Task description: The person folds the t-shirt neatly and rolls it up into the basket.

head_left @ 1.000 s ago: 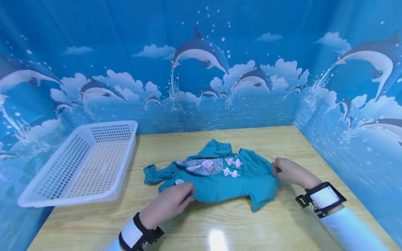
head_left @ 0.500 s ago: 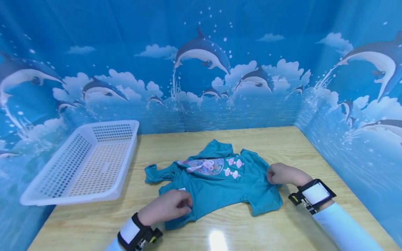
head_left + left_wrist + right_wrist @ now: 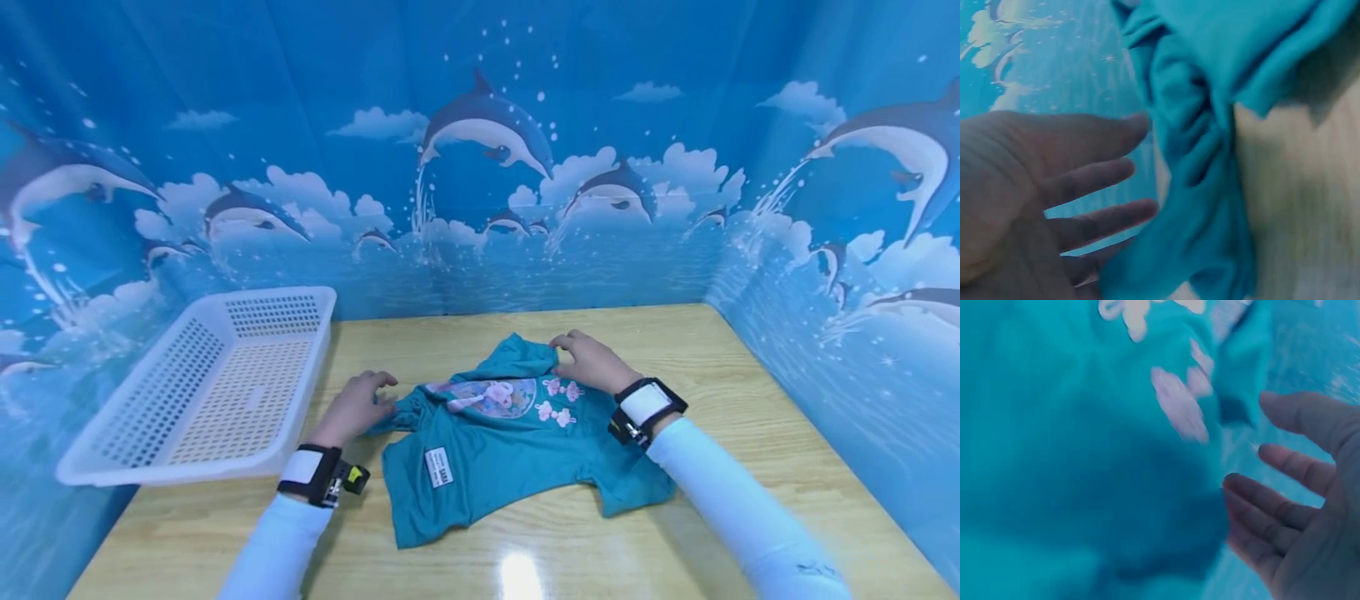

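Note:
A teal shirt (image 3: 510,467) lies rumpled on the table, with pink flower trims, a printed oval patch and a white label (image 3: 438,467) near its lower left corner. My left hand (image 3: 354,410) is over the bunched sleeve at the shirt's left end, fingers spread and loosely bent. In the left wrist view the fingers (image 3: 1104,140) reach alongside the twisted sleeve (image 3: 1191,162) without curling round it. At the shirt's far edge, my right hand (image 3: 592,362) hovers by the neckline. Its fingers (image 3: 1272,500) are apart and relaxed beside the teal cloth in the right wrist view.
A white plastic basket (image 3: 300,408) with a perforated base stands on the left side of the wooden table (image 3: 570,558). Blue dolphin-print curtains (image 3: 450,275) enclose the back and sides.
Both hands have released the shirt. The left moved forward and left to the sleeve, the right forward and left to the neckline. The shirt's lower left edge now lies flatter, its label uncovered.

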